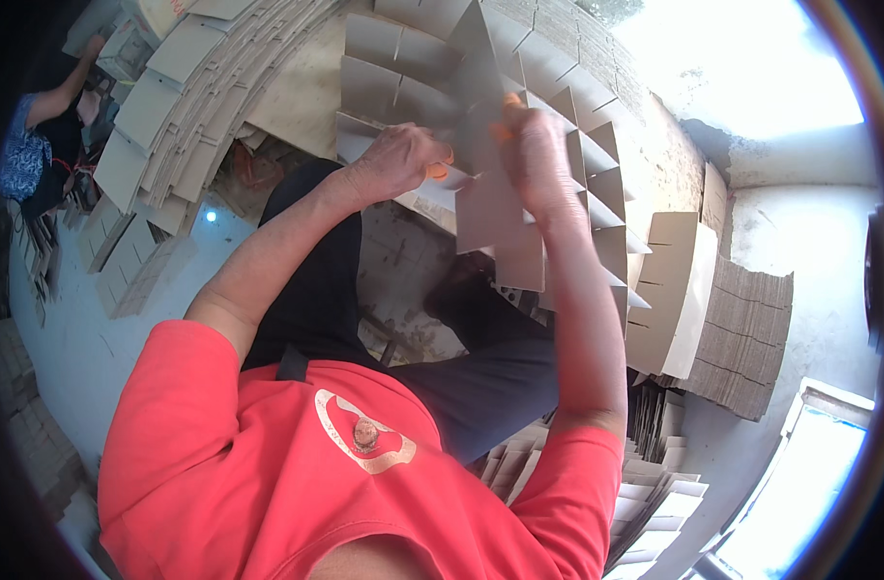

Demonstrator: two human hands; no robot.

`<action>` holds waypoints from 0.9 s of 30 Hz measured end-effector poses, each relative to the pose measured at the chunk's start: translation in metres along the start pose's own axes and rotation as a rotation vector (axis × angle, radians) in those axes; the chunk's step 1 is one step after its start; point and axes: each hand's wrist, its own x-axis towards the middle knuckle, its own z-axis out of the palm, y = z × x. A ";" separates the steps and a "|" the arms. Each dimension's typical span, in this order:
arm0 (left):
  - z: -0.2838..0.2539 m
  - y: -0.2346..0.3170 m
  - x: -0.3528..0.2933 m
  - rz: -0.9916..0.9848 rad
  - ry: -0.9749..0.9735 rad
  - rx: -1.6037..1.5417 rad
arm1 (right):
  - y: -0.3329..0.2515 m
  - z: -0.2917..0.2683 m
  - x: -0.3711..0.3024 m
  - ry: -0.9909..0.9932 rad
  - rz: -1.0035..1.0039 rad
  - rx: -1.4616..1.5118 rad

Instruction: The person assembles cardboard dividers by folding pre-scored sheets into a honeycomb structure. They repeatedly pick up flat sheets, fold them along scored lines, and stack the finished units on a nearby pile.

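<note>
A partly assembled grid of slotted grey-white cardboard divider strips stands in front of me, its strips crossing into open cells. My right hand is closed on a tall upright cardboard divider strip, which is slightly blurred and runs lengthwise through the near side of the grid. Left of that strip, my left hand is pinched at the edge of a crosswise divider strip, its fingertips partly hidden. Orange coverings show on fingers of both hands.
Stacked cardboard strips rise at the left, with more slotted pieces and a thick bundle at the right. Further strips lie by my right elbow. At far left, another person's arm reaches toward a box.
</note>
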 end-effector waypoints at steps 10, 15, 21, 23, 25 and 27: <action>0.009 -0.008 0.003 0.062 0.067 0.020 | 0.000 0.026 -0.018 -0.148 -0.137 -0.309; 0.007 -0.004 0.005 0.094 0.079 0.050 | 0.016 0.025 -0.010 -0.109 -0.174 -0.206; 0.000 0.001 0.005 0.047 0.028 0.043 | 0.103 -0.030 -0.057 0.432 0.185 0.024; 0.002 0.004 0.006 0.038 0.013 0.035 | 0.181 -0.058 -0.099 0.727 0.177 -0.387; 0.002 0.007 0.008 0.046 0.008 0.027 | 0.245 -0.087 -0.146 0.832 0.340 -0.746; 0.001 0.004 0.006 0.044 0.014 0.012 | 0.259 -0.105 -0.180 0.656 0.774 -0.919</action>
